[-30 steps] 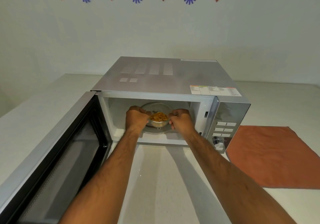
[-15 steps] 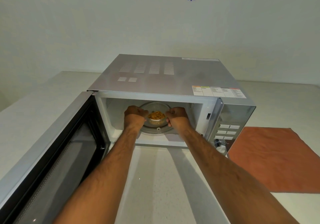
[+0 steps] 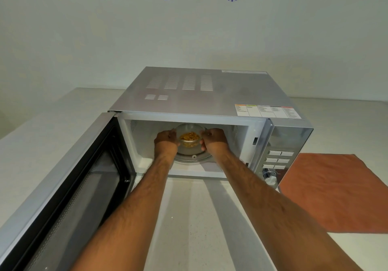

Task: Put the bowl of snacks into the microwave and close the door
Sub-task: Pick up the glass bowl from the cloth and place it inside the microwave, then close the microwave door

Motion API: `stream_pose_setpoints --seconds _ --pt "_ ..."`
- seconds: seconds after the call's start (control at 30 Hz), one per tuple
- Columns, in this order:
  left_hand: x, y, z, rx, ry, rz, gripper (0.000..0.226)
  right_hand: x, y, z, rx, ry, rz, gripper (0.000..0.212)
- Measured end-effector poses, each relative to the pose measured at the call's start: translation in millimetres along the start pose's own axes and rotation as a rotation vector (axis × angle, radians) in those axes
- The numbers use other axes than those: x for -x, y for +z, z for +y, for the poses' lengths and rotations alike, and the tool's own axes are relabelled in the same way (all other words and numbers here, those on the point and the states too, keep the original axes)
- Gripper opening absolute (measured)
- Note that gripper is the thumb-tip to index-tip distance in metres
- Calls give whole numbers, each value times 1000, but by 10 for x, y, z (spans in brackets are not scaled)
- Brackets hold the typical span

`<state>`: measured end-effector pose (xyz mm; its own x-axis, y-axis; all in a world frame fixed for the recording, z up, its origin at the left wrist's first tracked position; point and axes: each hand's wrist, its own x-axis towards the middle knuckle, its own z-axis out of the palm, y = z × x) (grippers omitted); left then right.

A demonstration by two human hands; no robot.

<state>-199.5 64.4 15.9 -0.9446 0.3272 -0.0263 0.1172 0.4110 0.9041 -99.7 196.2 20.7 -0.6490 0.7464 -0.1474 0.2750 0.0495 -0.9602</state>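
Bowl of snacks (image 3: 190, 139): inside the microwave (image 3: 210, 94) cavity, over the glass turntable (image 3: 194, 158). Nearest you, door (image 3: 63, 186) hangs wide open at left. Your left hand (image 3: 165, 142) & right hand (image 3: 214, 140) clamp the bowl's sides, fingers wrapped on it.

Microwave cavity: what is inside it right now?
A bowl of snacks over the glass turntable, held between left hand and right hand. The hands hide the bowl's sides, so contact with the turntable is unclear.
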Motion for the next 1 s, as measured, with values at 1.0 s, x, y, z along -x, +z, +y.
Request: stream_pose_setpoints --seconds 1.0 --pt "1600 8 -828 -68 242 56 31 1425 -258 783 227 -174 -7 49"
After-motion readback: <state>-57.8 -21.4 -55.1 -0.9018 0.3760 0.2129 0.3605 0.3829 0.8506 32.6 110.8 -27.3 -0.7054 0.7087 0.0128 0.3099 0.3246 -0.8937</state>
